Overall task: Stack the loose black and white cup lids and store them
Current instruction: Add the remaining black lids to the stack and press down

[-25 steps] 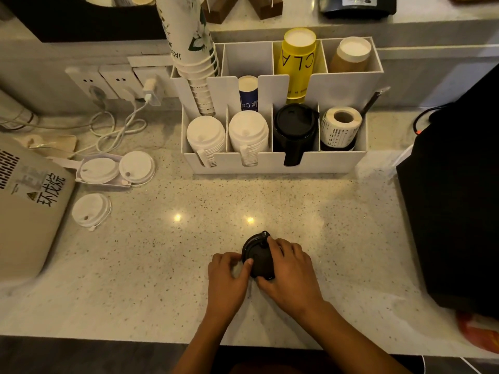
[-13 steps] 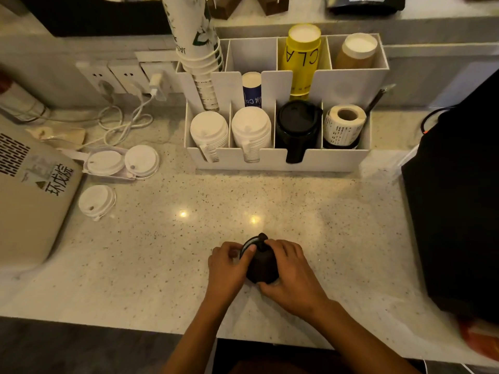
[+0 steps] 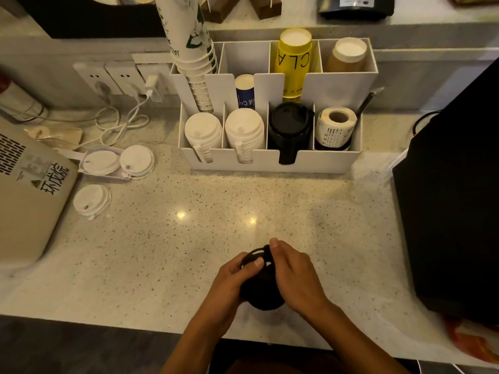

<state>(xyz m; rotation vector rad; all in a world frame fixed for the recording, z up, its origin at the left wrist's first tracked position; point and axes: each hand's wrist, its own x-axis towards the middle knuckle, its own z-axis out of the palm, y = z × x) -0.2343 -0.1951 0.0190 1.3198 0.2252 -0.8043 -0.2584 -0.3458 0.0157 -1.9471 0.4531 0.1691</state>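
black lids: bunched into a stack near the counter's front edge, not stored yet
left hand: fingers curled round the stack
right hand: wrapped on the other side
organizer: black slot already holds lids — stack probably goes there
white lids: three loose at left, untouched — I'd say roughly halfway

- A café service counter is being shown.
- Lids and paper cups are being kept in a white organiser.
- A label roll is being stored there.
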